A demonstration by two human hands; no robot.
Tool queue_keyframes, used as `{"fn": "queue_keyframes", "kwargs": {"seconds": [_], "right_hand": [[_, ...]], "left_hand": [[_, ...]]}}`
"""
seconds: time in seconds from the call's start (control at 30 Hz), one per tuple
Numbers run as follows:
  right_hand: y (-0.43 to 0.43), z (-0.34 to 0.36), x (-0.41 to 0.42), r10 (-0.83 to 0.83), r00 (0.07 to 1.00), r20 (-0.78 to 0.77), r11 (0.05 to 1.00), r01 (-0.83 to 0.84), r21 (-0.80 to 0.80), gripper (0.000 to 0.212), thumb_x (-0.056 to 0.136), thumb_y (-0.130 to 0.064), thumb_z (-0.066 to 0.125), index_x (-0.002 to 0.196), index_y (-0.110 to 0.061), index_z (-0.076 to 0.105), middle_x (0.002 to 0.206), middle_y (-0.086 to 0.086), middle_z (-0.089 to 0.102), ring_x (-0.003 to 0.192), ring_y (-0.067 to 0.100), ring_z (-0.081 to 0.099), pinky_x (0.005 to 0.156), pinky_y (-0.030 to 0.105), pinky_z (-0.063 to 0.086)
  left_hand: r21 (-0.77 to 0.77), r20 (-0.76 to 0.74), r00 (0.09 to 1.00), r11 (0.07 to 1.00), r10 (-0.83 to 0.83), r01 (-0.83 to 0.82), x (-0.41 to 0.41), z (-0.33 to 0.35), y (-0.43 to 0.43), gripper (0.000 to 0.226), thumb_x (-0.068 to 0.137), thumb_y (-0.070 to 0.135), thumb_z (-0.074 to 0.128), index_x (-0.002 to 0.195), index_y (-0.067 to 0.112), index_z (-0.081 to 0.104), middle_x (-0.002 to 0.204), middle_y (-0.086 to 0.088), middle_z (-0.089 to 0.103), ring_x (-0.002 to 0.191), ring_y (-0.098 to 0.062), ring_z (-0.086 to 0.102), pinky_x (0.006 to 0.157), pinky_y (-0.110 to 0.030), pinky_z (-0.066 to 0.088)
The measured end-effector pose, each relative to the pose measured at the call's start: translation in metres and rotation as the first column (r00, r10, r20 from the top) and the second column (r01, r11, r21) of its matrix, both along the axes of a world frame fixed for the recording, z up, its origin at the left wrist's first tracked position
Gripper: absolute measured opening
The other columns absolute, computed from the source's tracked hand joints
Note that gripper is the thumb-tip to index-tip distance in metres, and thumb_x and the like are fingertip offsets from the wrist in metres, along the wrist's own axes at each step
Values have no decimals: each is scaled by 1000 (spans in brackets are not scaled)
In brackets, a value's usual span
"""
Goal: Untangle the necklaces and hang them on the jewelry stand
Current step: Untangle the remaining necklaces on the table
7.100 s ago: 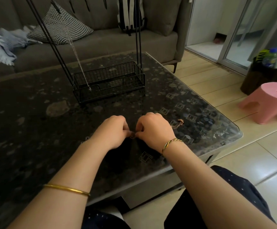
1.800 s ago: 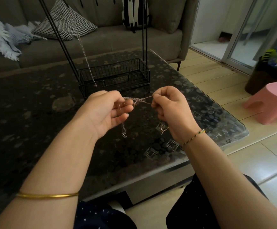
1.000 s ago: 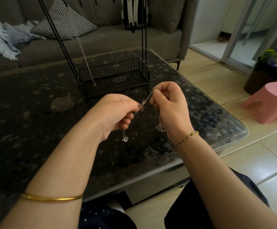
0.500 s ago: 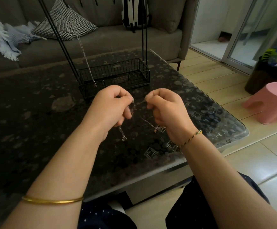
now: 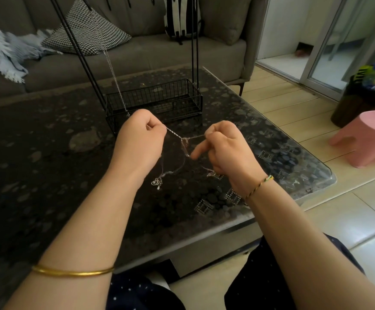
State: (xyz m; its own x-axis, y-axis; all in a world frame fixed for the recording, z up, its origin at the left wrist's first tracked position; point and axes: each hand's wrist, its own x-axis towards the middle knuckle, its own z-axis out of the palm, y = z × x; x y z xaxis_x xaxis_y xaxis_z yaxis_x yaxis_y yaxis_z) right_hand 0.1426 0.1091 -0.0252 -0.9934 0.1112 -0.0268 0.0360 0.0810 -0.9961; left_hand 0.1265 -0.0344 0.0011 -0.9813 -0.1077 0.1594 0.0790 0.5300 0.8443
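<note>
Left hand: the left hand (image 5: 139,144) is closed, and one end of the necklaces (image 5: 175,133) is pinched in its curled fingers.
Right hand: the other end is pinched by the right hand (image 5: 229,151), level with the left; one finger is stretched toward the knot between the hands.
Pendant: a pendant (image 5: 157,181) is hung below the left wrist, above the table (image 5: 48,175).
Risk, pulling: if the hands are drawn apart, the knot would likely be tightened or a fine chain snapped.
Risk, slipping: if a pinch is loosened, the bundle could be dropped and tangled anew.
Basket: the jewelry stand (image 5: 155,101) is set just beyond both hands; what its wire basket holds cannot be told.
Hung chain: one chain (image 5: 112,72) is draped from the stand, beyond the left hand.
</note>
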Motion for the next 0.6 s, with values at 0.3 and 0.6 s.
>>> {"fn": "queue_keyframes", "kwargs": {"seconds": [0.3, 0.6], "right_hand": [[-2, -5, -2, -43, 996, -75, 979, 57, 197, 9, 98, -13, 38, 92, -13, 46, 62, -1, 61, 34, 1, 39, 37, 12, 30], [2, -12, -6, -111, 973, -204, 857, 198, 477, 5, 94, -22, 51, 91, -18, 53, 72, -11, 51, 65, 6, 48, 67, 32, 46]], "left_hand": [[309, 55, 997, 951, -46, 27, -2, 0, 2, 17, 99, 11, 43, 87, 16, 55, 67, 2, 51, 54, -11, 58, 75, -32, 56], [345, 47, 997, 936, 55, -68, -5, 2, -3, 14, 98, 15, 45, 90, 16, 56, 66, 3, 43, 49, -7, 35, 42, -20, 32]]}}
